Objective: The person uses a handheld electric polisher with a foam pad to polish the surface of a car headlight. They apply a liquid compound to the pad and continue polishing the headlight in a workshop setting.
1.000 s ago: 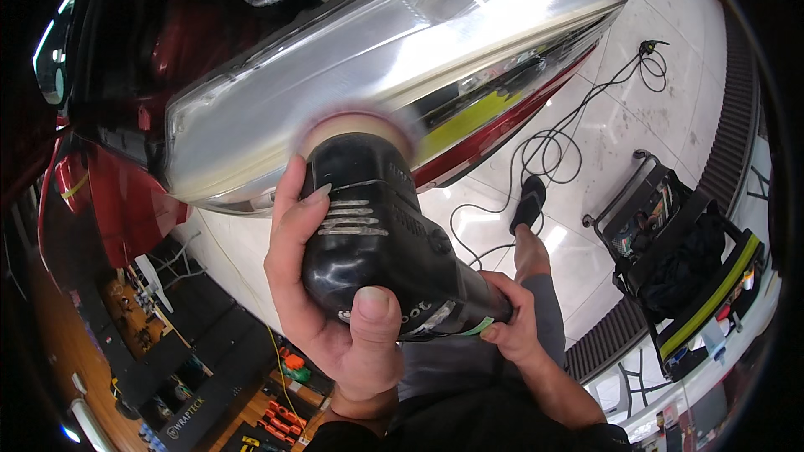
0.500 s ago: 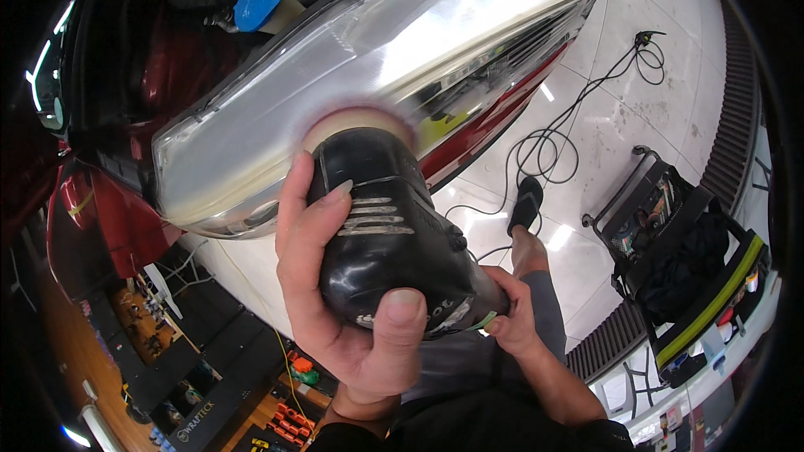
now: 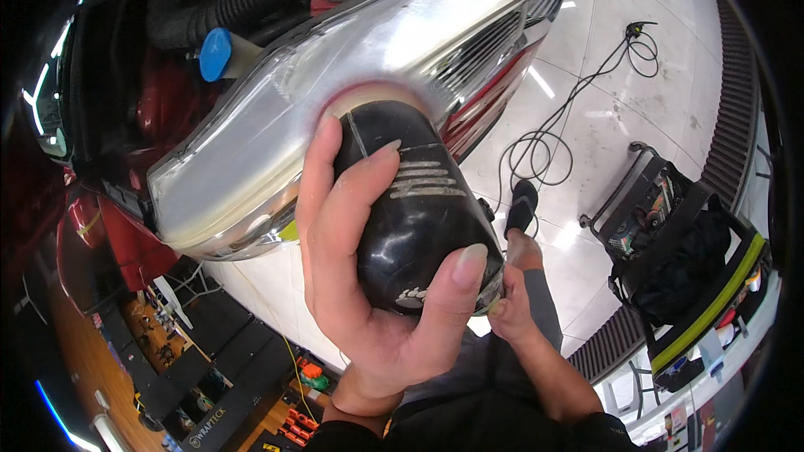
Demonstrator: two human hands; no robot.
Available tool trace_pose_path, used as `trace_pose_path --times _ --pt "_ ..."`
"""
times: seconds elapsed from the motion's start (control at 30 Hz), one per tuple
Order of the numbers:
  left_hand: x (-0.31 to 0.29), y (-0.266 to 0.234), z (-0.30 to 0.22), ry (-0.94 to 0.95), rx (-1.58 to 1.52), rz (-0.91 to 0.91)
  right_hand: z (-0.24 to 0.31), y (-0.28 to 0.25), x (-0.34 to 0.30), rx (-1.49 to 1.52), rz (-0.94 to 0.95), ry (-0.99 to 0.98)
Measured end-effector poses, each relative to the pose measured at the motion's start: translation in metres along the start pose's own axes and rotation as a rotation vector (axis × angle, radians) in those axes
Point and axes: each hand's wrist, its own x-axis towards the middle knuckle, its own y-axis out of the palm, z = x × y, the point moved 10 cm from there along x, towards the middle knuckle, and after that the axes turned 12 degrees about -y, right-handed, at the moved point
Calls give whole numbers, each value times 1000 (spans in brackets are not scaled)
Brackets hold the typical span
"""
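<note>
The black polisher (image 3: pixel 410 230) has slid along the headlamp (image 3: pixel 251 151): over the last second its pad (image 3: pixel 364 98) has gone from nearer the lamp's left end toward the right one, so a different stretch of the lens is being worked, close to its lower edge. The pad's rim is blurred, which I take for spinning. The left hand (image 3: pixel 368 310) stays wrapped over the tool's head, fingers curled along one side and thumb across the back. The right hand (image 3: pixel 515 315) closes round the rear handle, mostly hidden behind the body.

Under the open bonnet sits a pale reservoir (image 3: pixel 244 57) with a blue cap (image 3: pixel 215 54) on it; I can't see what it holds. Over on the right, a black bag (image 3: pixel 712 311) with a yellow-green stripe holds a dark, cloth-like heap.
</note>
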Motion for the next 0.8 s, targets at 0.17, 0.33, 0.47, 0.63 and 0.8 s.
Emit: trace_pose_path --times 0.17,0.33,0.47,0.63,0.8 --pt "13 31 -20 75 -48 78 6 -16 14 5 -10 -83" --pt "26 57 -42 145 -97 94 23 -7 35 162 53 -22" --pt "35 75 -54 139 -77 57 12 -23 42 247 23 -31" --pt "42 94 -68 196 3 54 -28 -61 37 375 -147 -78" --pt "35 82 -65 162 81 49 -16 -41 39 330 -139 -52"
